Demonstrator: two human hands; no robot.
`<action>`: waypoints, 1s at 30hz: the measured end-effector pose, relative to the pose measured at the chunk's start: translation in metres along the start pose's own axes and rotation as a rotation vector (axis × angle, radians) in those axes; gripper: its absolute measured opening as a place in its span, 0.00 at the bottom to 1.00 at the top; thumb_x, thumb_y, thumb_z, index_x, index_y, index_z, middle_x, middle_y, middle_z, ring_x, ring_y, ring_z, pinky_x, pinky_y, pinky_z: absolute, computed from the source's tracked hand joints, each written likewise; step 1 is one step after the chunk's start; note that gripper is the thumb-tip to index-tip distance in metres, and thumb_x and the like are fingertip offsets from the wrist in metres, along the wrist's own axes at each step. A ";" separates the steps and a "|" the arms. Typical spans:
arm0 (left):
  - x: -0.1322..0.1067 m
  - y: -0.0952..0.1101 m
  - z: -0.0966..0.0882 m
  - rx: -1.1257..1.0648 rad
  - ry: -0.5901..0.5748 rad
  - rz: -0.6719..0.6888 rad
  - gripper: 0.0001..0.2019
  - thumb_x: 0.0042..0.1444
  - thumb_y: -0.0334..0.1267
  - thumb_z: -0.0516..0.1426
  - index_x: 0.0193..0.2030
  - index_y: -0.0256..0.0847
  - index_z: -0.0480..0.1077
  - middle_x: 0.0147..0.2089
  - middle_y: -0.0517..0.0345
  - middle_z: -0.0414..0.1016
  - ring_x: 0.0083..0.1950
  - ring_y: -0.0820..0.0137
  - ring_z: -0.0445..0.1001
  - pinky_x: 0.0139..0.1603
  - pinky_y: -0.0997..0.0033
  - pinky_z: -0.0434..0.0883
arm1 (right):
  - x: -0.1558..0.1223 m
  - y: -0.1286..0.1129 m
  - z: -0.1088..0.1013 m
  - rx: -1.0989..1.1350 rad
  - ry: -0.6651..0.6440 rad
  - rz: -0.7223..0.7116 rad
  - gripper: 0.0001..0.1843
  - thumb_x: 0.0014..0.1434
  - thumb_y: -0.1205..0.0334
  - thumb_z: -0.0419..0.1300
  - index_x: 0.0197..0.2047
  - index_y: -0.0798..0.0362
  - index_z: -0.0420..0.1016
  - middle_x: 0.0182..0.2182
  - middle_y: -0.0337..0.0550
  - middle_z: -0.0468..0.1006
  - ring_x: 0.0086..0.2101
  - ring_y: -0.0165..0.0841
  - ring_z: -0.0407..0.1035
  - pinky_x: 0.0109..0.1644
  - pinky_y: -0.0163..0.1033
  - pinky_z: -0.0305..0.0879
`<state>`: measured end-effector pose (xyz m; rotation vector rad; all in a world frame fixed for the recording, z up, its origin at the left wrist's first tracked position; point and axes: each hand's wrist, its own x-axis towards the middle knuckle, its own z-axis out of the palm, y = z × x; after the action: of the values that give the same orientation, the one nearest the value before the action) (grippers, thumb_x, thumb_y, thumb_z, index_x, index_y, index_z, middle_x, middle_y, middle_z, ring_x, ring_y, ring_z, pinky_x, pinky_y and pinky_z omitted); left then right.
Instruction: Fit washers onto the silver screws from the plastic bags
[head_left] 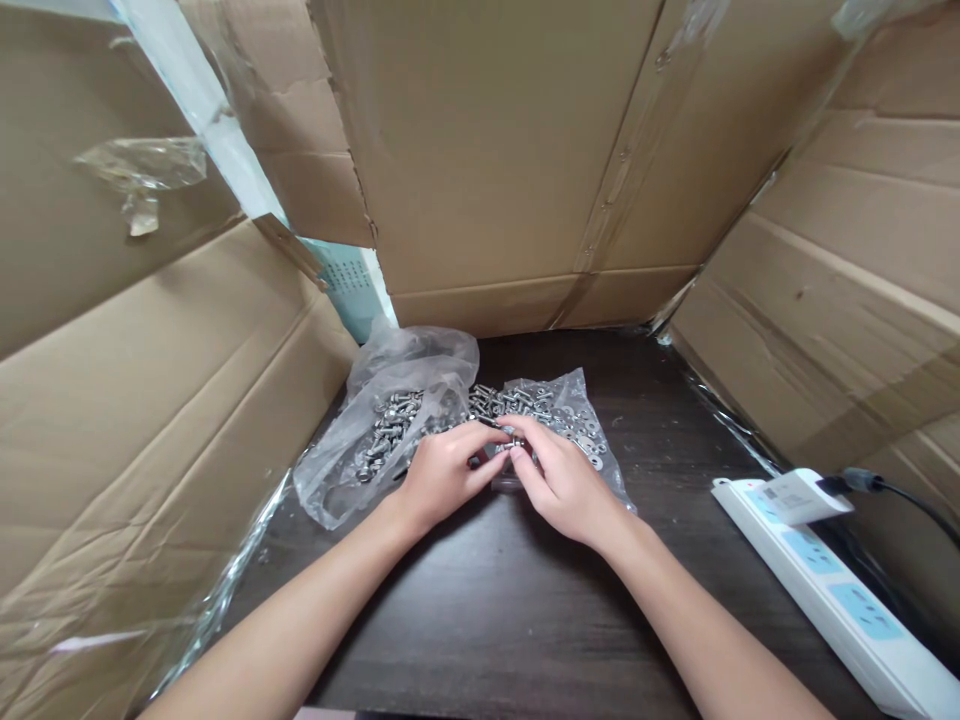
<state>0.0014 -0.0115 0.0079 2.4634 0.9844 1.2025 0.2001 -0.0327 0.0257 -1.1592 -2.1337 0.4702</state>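
Your left hand [442,470] and right hand [559,480] meet over the bags [390,430] on the table [487,620], fingertips pinched on one small bolt [514,445] between them. It looks hard, light and slippery, so grip its shank ends.

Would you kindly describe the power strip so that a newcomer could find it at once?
Start at the dark table walled in by cardboard. Along its right edge, right of the right hand, lies the power strip. It is long and white with pale blue sockets, unlike the clear bags of screws.
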 end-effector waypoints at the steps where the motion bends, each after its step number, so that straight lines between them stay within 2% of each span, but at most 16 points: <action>1: 0.000 0.000 0.001 -0.004 0.003 -0.007 0.06 0.66 0.35 0.60 0.47 0.40 0.78 0.42 0.55 0.83 0.34 0.72 0.80 0.34 0.76 0.76 | 0.000 0.000 0.000 0.001 -0.002 0.001 0.21 0.70 0.65 0.49 0.64 0.50 0.67 0.58 0.50 0.78 0.55 0.43 0.76 0.58 0.51 0.74; 5: 0.000 -0.001 0.002 -0.004 0.016 -0.008 0.06 0.66 0.35 0.61 0.47 0.39 0.78 0.40 0.56 0.83 0.32 0.72 0.80 0.32 0.76 0.76 | 0.000 0.001 0.000 -0.002 -0.019 0.016 0.21 0.70 0.65 0.48 0.63 0.51 0.68 0.58 0.50 0.78 0.55 0.43 0.76 0.58 0.51 0.73; 11: -0.002 -0.001 0.003 -0.020 0.034 0.019 0.06 0.66 0.34 0.60 0.47 0.39 0.78 0.44 0.54 0.85 0.37 0.70 0.83 0.36 0.76 0.78 | 0.000 -0.001 -0.001 -0.009 -0.023 0.049 0.21 0.70 0.63 0.49 0.64 0.49 0.67 0.58 0.49 0.78 0.54 0.43 0.76 0.57 0.51 0.73; 17: -0.001 -0.001 0.003 0.002 0.049 0.055 0.06 0.67 0.35 0.60 0.47 0.40 0.78 0.43 0.54 0.85 0.39 0.69 0.84 0.39 0.75 0.79 | 0.001 -0.004 -0.001 0.008 -0.037 0.034 0.21 0.70 0.63 0.49 0.64 0.51 0.67 0.59 0.51 0.77 0.55 0.43 0.75 0.58 0.50 0.71; 23: 0.000 0.000 0.001 -0.002 0.035 0.062 0.07 0.68 0.34 0.59 0.48 0.39 0.78 0.44 0.53 0.84 0.40 0.69 0.84 0.43 0.74 0.80 | 0.002 -0.010 -0.009 -0.013 -0.045 0.143 0.18 0.71 0.57 0.51 0.60 0.49 0.70 0.46 0.47 0.84 0.41 0.41 0.79 0.46 0.46 0.73; 27: 0.001 0.000 0.000 -0.012 0.030 0.067 0.06 0.68 0.34 0.59 0.48 0.39 0.77 0.43 0.53 0.84 0.38 0.70 0.83 0.42 0.74 0.80 | 0.002 -0.008 -0.008 0.007 0.031 0.081 0.21 0.67 0.60 0.57 0.62 0.50 0.69 0.52 0.50 0.80 0.44 0.40 0.78 0.48 0.46 0.74; 30: 0.001 0.001 -0.001 -0.009 0.023 0.078 0.06 0.67 0.34 0.59 0.47 0.39 0.77 0.43 0.53 0.84 0.38 0.70 0.83 0.41 0.74 0.79 | 0.001 -0.006 -0.006 0.037 0.033 0.051 0.23 0.66 0.63 0.57 0.63 0.48 0.68 0.51 0.48 0.80 0.44 0.39 0.77 0.49 0.46 0.75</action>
<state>0.0016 -0.0112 0.0096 2.5072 0.8946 1.2595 0.1998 -0.0349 0.0342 -1.1953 -2.0630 0.5077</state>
